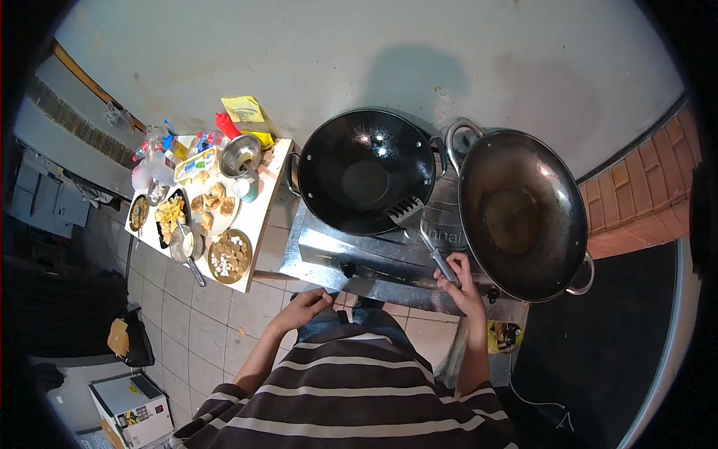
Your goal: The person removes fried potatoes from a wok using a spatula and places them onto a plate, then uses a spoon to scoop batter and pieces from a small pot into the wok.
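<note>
My right hand (462, 286) is wrapped around the dark handle of a slotted turner (406, 211). Its metal head reaches over the near right rim of a black wok (364, 176) on the stove; from this angle I cannot tell whether it touches the wok. Inside, the wok is shiny and shows no food. A second, larger brownish wok (516, 217) sits tilted on the right, close to my right hand. My left hand (310, 305) is held in front of my waist, fingers curled together, with nothing visible in it.
On the left, a white table (262, 224) carries a plate of bread pieces (215, 208), a bowl of cubed food (229, 256), a small pan (183, 243), a metal bowl (241, 156) and bottles. The stove (351, 262) has front knobs. Brickwork (636, 179) stands at right.
</note>
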Demonstrator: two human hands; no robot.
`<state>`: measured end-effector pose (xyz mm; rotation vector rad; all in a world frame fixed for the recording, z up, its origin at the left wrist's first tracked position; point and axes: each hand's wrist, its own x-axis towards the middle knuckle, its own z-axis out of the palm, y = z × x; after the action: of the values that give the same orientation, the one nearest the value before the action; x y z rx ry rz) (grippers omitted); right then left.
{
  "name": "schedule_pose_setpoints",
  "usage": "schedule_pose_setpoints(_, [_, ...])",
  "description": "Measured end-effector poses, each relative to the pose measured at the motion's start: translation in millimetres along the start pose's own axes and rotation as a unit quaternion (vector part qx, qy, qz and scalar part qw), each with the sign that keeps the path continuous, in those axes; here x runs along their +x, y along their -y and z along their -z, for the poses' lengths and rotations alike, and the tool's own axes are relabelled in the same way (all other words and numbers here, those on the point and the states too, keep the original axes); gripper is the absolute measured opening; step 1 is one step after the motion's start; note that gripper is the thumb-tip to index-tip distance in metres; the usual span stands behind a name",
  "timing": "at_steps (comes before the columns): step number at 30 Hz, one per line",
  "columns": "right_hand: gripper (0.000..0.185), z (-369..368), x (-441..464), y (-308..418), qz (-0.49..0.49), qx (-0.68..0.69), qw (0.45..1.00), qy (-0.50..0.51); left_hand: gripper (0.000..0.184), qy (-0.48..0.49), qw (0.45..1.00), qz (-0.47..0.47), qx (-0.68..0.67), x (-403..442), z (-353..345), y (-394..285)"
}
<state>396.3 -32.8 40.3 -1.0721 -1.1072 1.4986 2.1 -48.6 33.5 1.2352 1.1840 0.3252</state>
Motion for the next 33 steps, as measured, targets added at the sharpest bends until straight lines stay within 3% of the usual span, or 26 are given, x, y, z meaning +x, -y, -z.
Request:
schedule_pose_setpoints(3, [0.038, 8.6, 1.8, -6.3, -0.025, -0.039, 0.999, 0.003, 0.020, 0.006, 1.000, 0.002, -0.002, 0.1, 1.2, 1.5])
schedule_pose_setpoints(5, [0.035, 11.0, 3.4, -10.8, -0.008, -0.203, 0.979, -0.032, 0.020, 0.009, 1.000, 0.007, 0.003, 0.8, 1.2, 2.8])
schedule_pose_setpoints(6, [0.035, 9.1, 4.0, -9.0, -0.008, -0.204, 0.978, -0.033, 0.020, 0.008, 1.000, 0.000, -0.001, 1.1, 0.9, 1.1])
schedule_pose_setpoints(8, [0.029, 2.1, 5.1, -6.1, 0.001, -0.346, 0.933, -0.101, 0.020, 0.008, 1.000, -0.008, -0.005, 2.4, 0.1, 0.1])
schedule_pose_setpoints(11, [0.025, -1.6, 9.5, -8.8, 0.059, -0.395, 0.907, -0.131, 0.019, 0.005, 1.000, 0.006, -0.002, 3.9, 0.4, 0.6])
schedule_pose_setpoints(20, [0.026, 0.0, 25.0, -29.0, 0.092, -0.463, 0.859, -0.199, 0.018, 0.003, 1.000, -0.013, -0.013, 3.1, 0.5, -2.7])
schedule_pose_setpoints(33, [0.038, 3.8, 28.6, -32.5, 0.058, -0.501, 0.838, -0.208, 0.019, -0.002, 1.000, 0.011, -0.026, 4.4, 8.1, 9.5])
